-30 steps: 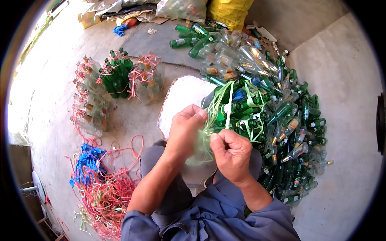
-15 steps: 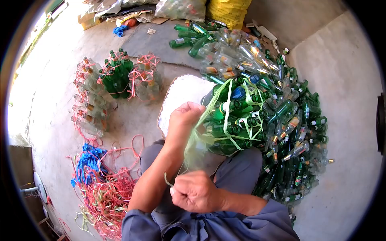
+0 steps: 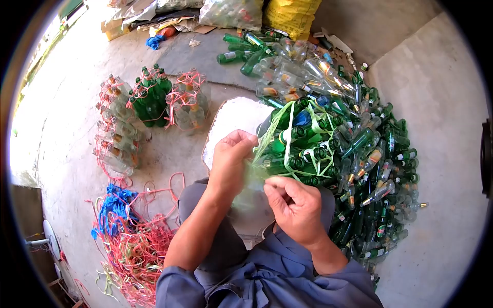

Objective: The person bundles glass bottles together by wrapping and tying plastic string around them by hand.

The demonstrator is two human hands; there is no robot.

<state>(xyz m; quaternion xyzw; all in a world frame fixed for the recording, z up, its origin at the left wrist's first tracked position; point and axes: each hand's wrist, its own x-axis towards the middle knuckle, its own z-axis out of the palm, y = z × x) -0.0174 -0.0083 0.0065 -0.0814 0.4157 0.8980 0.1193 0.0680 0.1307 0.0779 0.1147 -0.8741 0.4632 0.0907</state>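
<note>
Light green plastic twine (image 3: 279, 120) is looped around the necks of a bundle of green glass bottles (image 3: 298, 150) at my lap. My left hand (image 3: 232, 160) pinches strands of that twine just left of the bundle. Below these fingers, the loose twine hangs as a pale green blur. My right hand (image 3: 299, 209) is near the lower bottles, thumb and fingers curled closed. Whatever lies between its fingertips is too blurred to make out. Under the bundle's left side shows a white pad (image 3: 239, 120).
Loose bottles (image 3: 380, 169) are heaped along the right and back. Bundles of clear bottles (image 3: 117, 123) and green bottles (image 3: 150, 97) tied with pink twine stand at left. A tangle of pink twine (image 3: 136, 251) lies front left. A yellow sack (image 3: 291, 18) stands behind.
My right hand has risen from near my waist toward the bottle bundle, turning as it moved. My left hand stays near the same place with the twine. The loose twine has shifted.
</note>
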